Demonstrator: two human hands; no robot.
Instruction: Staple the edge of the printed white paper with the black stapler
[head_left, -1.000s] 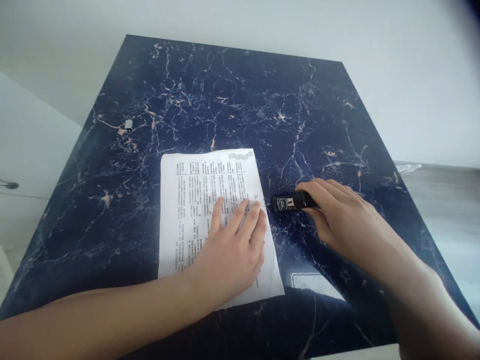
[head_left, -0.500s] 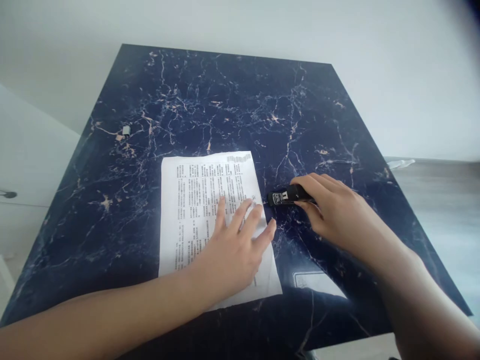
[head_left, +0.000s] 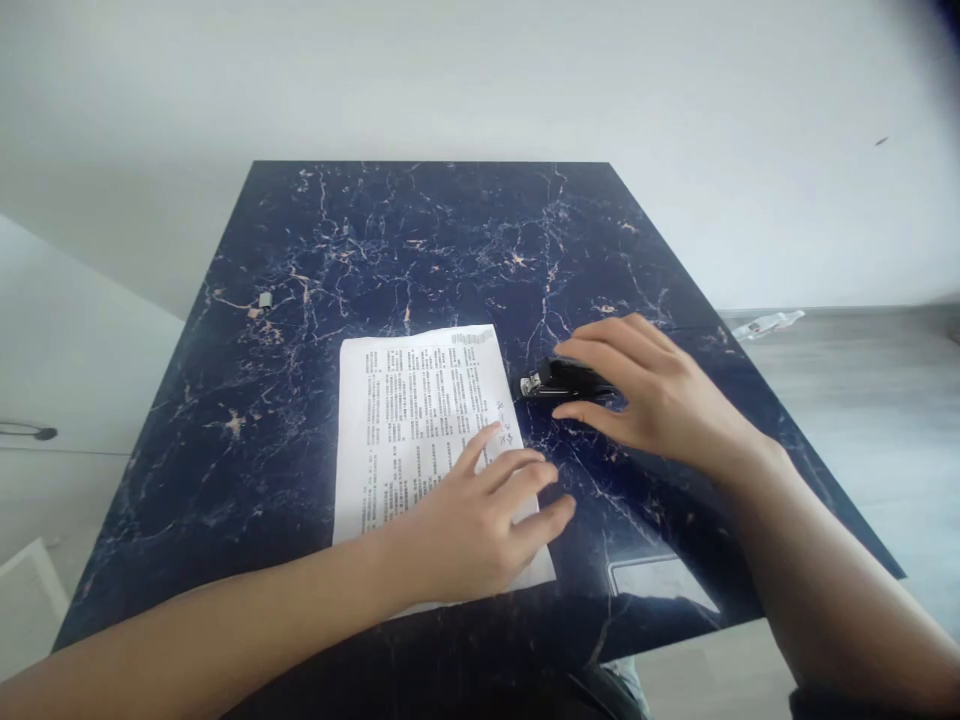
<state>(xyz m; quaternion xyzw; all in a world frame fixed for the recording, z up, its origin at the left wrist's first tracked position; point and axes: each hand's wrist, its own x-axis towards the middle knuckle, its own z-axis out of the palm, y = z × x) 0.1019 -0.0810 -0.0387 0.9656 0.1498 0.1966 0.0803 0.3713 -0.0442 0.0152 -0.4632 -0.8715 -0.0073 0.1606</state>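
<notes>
Printed paper point(head_left: 420, 400) lies on the dark marbled table, its text running sideways; the number of sheets cannot be told. My left hand point(head_left: 484, 520) rests across its lower right part, fingers spread, with the thumb past the right edge. Just right of the paper, a black stapler point(head_left: 553, 380) lies on the tabletop, its silver-marked front end at the paper's right edge. My right hand point(head_left: 649, 395) is around the stapler's rear part, fingers and thumb apart and not gripping it. That hand hides the stapler's back end.
A small pale block point(head_left: 265, 299) sits on the left part of the marbled table point(head_left: 390, 230). At the lower right is a pale, shiny rectangular patch point(head_left: 660, 580), perhaps a reflection. White walls stand behind; a clear plastic piece point(head_left: 769, 324) lies beyond the right edge.
My right hand has loosened from the stapler, its fingers and thumb now spread apart. My left hand remains on the paper. The view has tilted up a little.
</notes>
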